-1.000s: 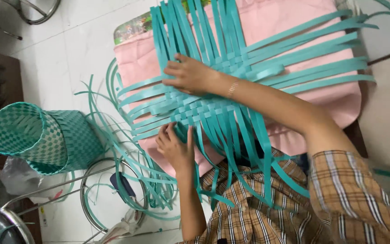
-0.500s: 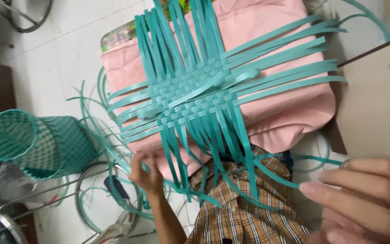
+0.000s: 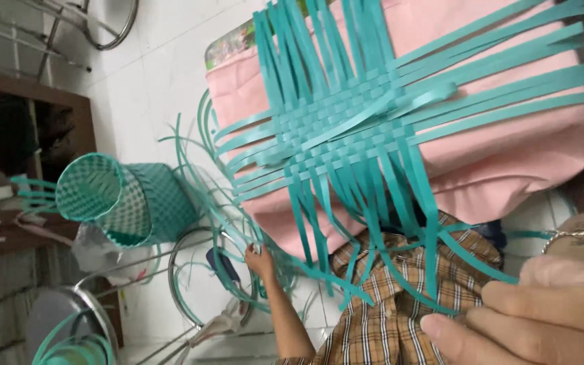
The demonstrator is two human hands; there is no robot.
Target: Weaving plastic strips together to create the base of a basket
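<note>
I see the left hand (image 3: 259, 258) low and left of centre in the frame, its grip closed around the loose teal plastic strips (image 3: 219, 203) that curl down off the edge of the work toward the white tiled floor (image 3: 150, 88). The right hand (image 3: 542, 311) fills the lower right corner, very close to the camera, fingers stretched out side by side with nothing pinched between them; its grip reads as open, and the fingertips lie just beside the free ends of the nearest strips. The flat teal woven mat of plastic strips (image 3: 346, 132) lies on the pink cloth-covered cushion (image 3: 508, 162) in the upper centre, up and to the right of the left hand and up and to the left of the right hand. Its longest free strips run from the woven centre toward the upper right, and shorter ones fan down toward the brown checked shirt (image 3: 386, 318). The left hand is nearer the mat's woven edge. A finished teal woven basket (image 3: 123, 199) lies on its side at the left.
</note>
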